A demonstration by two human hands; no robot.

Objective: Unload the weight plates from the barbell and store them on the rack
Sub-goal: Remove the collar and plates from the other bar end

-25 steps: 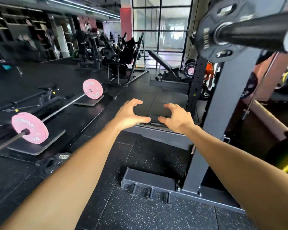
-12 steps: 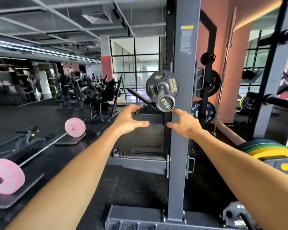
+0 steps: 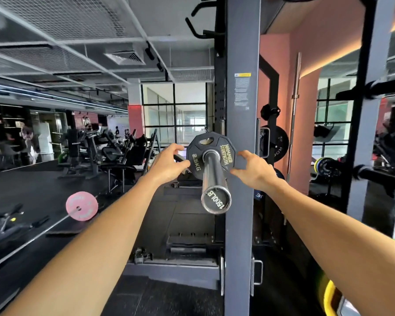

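A small black 2.5 kg weight plate (image 3: 195,161) sits on the chrome barbell sleeve (image 3: 214,185), whose end points toward me at chest height. My left hand (image 3: 168,164) grips the plate's left edge, thumb in front and fingers curled over the rim. At the plate's right edge my right hand (image 3: 254,168) holds on, thumb on the face and fingers behind. The grey rack upright (image 3: 241,115) stands right behind the plate. Black plates (image 3: 281,142) hang on pegs farther back on the rack.
A pink plate (image 3: 82,205) on a floor barbell lies to the left. Another bar (image 3: 383,176) juts out at the right, with coloured plates (image 3: 324,164) behind it. A yellow plate (image 3: 330,297) shows at the bottom right. Gym machines (image 3: 114,153) fill the back.
My view rose from the floor to the bar and drew closer. Both hands moved from open air onto the 2.5 kg plate's edges.
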